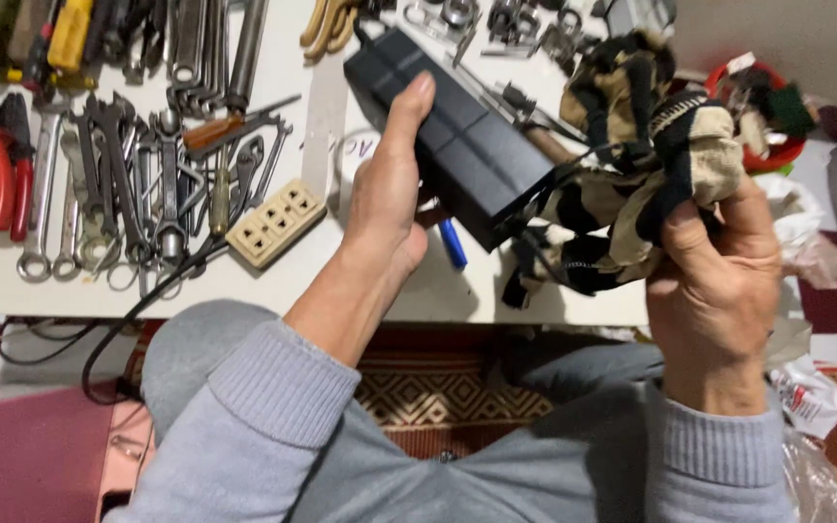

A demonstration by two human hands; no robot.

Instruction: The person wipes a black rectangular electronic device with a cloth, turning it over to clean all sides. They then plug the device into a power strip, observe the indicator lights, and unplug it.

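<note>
Left hand [385, 194] gripping flat black box [457, 136], lifting it above white table [380, 281]. Right hand [714, 281] clutching bunched black-and-tan rag [641, 145] against box's end. Wrenches [138, 184], beige power strip [276, 222] lying left.

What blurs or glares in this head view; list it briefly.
Head view: even indoor light, no harsh glare; soft sheen on the black box in the left hand. The right hand and its striped cloth look slightly soft. Wrenches are sharp. Table edges bow from wide-angle distortion.
</note>
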